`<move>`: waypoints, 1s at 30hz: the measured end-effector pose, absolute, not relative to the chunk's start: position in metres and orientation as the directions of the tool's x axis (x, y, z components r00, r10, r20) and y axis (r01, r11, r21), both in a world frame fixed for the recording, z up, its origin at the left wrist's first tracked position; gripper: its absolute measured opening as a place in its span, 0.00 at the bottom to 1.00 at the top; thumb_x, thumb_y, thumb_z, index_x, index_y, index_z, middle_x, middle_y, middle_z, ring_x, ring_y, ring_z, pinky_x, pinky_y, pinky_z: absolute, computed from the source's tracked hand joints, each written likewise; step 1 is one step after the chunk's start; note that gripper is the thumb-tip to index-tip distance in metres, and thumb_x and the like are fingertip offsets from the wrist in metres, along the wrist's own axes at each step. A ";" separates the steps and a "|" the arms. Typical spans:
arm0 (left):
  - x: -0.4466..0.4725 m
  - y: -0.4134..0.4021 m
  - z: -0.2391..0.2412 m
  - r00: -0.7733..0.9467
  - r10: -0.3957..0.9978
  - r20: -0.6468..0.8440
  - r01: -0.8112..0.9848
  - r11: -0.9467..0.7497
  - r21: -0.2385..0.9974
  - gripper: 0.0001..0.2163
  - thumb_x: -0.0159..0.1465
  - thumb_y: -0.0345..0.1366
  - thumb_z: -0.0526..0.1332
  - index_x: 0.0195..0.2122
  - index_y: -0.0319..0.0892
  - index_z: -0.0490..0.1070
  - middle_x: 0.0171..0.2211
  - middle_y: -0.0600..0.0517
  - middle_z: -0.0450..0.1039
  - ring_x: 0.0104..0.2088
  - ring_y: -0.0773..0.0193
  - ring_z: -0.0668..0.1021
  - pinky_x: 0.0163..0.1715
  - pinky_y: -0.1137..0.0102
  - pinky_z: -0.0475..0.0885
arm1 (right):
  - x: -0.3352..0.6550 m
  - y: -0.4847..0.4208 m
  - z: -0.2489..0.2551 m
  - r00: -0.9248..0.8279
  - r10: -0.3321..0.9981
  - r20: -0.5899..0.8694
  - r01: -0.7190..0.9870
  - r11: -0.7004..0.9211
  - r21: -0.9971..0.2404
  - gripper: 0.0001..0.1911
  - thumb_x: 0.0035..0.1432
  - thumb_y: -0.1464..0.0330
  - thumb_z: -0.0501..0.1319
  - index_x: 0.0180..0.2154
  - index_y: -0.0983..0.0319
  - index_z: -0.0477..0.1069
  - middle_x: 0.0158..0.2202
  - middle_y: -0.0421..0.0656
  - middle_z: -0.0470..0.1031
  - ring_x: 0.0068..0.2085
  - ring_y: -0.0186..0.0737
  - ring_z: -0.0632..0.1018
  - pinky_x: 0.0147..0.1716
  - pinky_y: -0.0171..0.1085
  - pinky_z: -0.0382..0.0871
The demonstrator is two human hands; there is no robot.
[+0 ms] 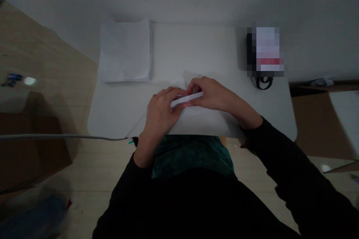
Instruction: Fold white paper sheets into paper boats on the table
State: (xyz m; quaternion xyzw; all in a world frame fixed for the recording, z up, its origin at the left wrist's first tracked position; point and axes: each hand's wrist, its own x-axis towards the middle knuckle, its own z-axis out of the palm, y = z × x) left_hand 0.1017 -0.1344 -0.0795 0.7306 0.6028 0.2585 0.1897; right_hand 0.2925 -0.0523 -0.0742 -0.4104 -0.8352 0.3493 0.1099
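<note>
A narrow folded strip of white paper (183, 99) is held just above the near part of the white table. My left hand (162, 110) pinches its left end, thumb below and fingers over the top. From the other side my right hand (211, 93) grips the right part of the strip between thumb and curled fingers. The fingertips of both hands nearly meet at the middle of the paper. Part of the strip is hidden behind the fingers.
A stack of white paper sheets (126, 50) lies at the table's (193, 48) back left. A blurred-out item (267, 48) with a black strap stands at the back right. Cardboard boxes (322, 125) flank the table, and a grey cable (64, 136) runs in from the left.
</note>
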 end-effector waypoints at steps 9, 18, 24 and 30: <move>0.097 -0.134 -0.076 0.200 0.977 0.068 0.745 -0.197 0.637 0.13 0.68 0.32 0.61 0.52 0.47 0.77 0.53 0.50 0.79 0.51 0.55 0.78 0.54 0.56 0.70 | 0.287 -0.043 -0.070 -0.618 0.759 -0.204 0.725 0.450 -0.522 0.15 0.49 0.63 0.74 0.36 0.62 0.74 0.36 0.41 0.75 0.35 0.39 0.71 0.34 0.37 0.58; 0.083 -0.142 -0.081 0.269 0.961 0.067 0.802 -0.262 0.537 0.13 0.70 0.32 0.61 0.47 0.56 0.82 0.60 0.54 0.75 0.51 0.54 0.75 0.53 0.53 0.66 | 0.312 -0.026 -0.070 -0.564 0.790 -0.240 0.776 0.408 -0.482 0.17 0.45 0.64 0.75 0.29 0.61 0.68 0.32 0.39 0.70 0.33 0.38 0.68 0.33 0.37 0.56; 0.074 -0.156 -0.085 0.270 0.954 0.134 0.843 -0.301 0.446 0.17 0.69 0.28 0.62 0.49 0.60 0.81 0.63 0.55 0.73 0.52 0.52 0.73 0.50 0.53 0.66 | 0.332 -0.036 -0.072 -0.544 0.826 -0.145 0.740 0.392 -0.547 0.12 0.47 0.71 0.72 0.30 0.61 0.69 0.30 0.39 0.70 0.34 0.39 0.69 0.36 0.38 0.60; 0.074 -0.164 -0.084 0.317 0.935 0.162 0.860 -0.355 0.366 0.21 0.67 0.24 0.61 0.54 0.58 0.79 0.65 0.55 0.71 0.55 0.49 0.71 0.49 0.53 0.68 | 0.310 -0.096 -0.084 -0.652 0.702 0.287 0.554 0.699 -0.452 0.18 0.62 0.80 0.54 0.45 0.62 0.78 0.49 0.49 0.78 0.49 0.47 0.74 0.50 0.45 0.69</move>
